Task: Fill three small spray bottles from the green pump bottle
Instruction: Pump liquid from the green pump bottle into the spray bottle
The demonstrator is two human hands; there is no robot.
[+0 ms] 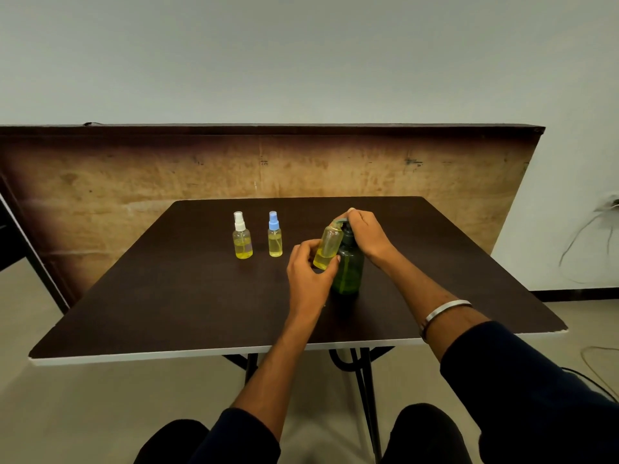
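Observation:
The green pump bottle (349, 269) stands upright on the dark table (167, 296), right of centre. My right hand (365, 234) rests on its pump head, fingers curled over the top. My left hand (310, 272) holds an uncapped small spray bottle (328, 246) tilted, its mouth up against the pump spout; yellow liquid fills its lower part. Two other small spray bottles stand upright further left: one with a white cap (242, 236) and one with a blue cap (274, 235), both partly filled with yellow liquid.
A wooden board (301, 165) leans behind the table's far edge. The white near edge of the table (134, 356) runs above my knees. Cables hang at the wall on the right (589, 236).

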